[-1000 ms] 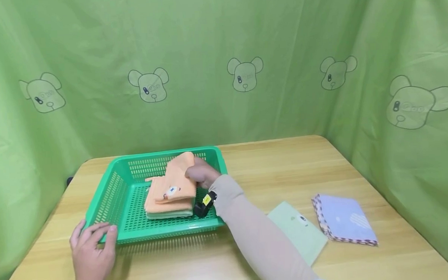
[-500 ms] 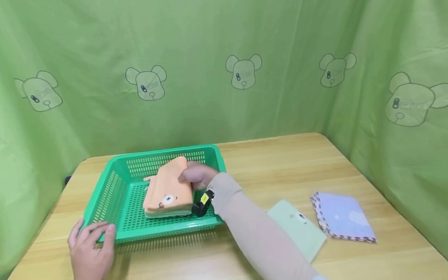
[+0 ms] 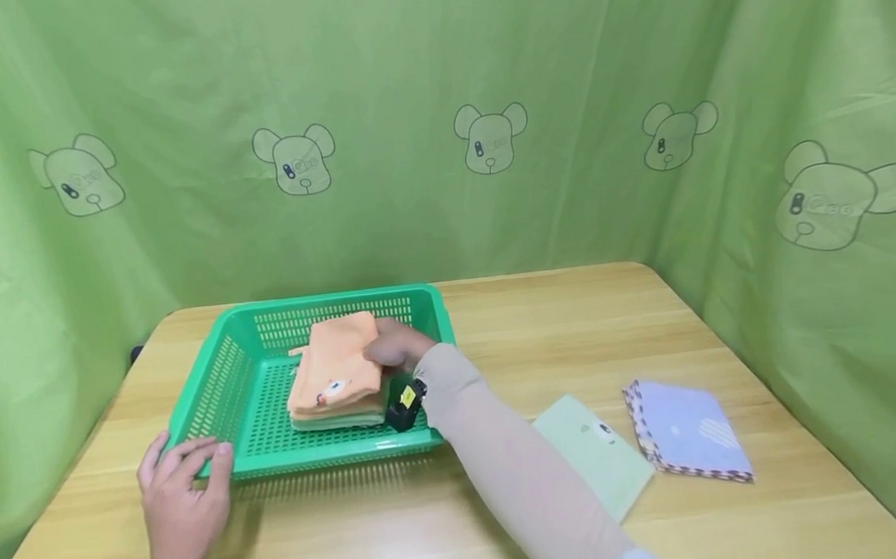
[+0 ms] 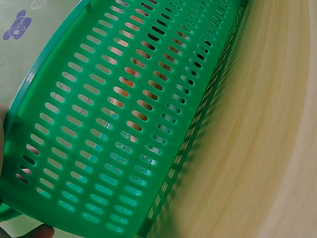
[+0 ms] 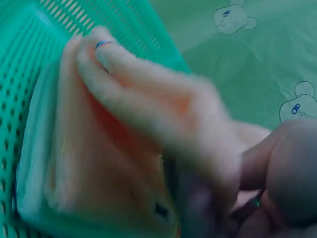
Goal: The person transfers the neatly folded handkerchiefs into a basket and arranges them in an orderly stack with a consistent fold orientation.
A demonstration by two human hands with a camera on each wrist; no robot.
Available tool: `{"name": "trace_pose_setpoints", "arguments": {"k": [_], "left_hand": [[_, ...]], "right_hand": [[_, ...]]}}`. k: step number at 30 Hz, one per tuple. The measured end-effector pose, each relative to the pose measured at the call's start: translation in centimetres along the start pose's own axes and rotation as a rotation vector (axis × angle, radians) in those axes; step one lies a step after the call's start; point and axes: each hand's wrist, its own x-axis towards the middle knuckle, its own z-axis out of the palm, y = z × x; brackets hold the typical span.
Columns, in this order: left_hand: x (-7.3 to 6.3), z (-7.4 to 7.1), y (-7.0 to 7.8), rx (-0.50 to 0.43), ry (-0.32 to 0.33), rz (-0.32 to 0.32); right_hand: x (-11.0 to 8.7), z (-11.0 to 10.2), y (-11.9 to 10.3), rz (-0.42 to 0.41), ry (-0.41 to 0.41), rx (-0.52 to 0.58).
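Note:
In the head view my right hand (image 3: pixel 400 346) pinches the right edge of a folded orange towel (image 3: pixel 339 359) with a small animal face on it. This towel lies over a stack in the green basket (image 3: pixel 321 463), its right side slightly raised. Below it show another orange towel (image 3: pixel 326 412) and a pale green towel (image 3: pixel 342 422). The right wrist view shows the held towel's folds (image 5: pixel 148 84) spread apart, blurred, beside the thumb. My left hand (image 3: pixel 183 499) grips the basket's front left corner; through the holes in the left wrist view, bits of fingers show behind the basket wall (image 4: pixel 99 124).
Right of the basket, a light green folded towel (image 3: pixel 594 456) lies partly under my right forearm. Beside it is a lilac folded towel (image 3: pixel 691 431) with a checked border. A green curtain (image 3: pixel 416 231) with bear heads surrounds the wooden table (image 3: pixel 555 333).
The held orange towel has come down and turned straighter over the stack, with its right side lifted slightly since half a second ago. My left hand keeps its place on the basket.

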Motion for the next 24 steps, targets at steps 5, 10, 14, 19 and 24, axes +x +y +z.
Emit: {"name": "trace_pose_setpoints", "arguments": {"k": [5,10,14,19,24], "left_hand": [[0.17,0.02,0.00,0.007,0.008,0.013],[0.13,0.00,0.02,0.004,0.005,0.013],[0.08,0.01,0.03,0.003,0.002,0.013],[0.09,0.06,-0.01,0.003,0.007,0.026],[0.08,0.03,-0.03,0.007,0.011,0.029]], "right_hand": [[0.32,-0.06,-0.22,-0.007,-0.074,0.136],[0.25,0.11,0.19,0.050,-0.031,-0.006],[-0.10,0.30,0.37,0.062,0.090,-0.160],[0.11,0.30,0.23,0.078,0.210,-0.301],[0.50,0.11,0.23,0.075,0.273,-0.372]]}}
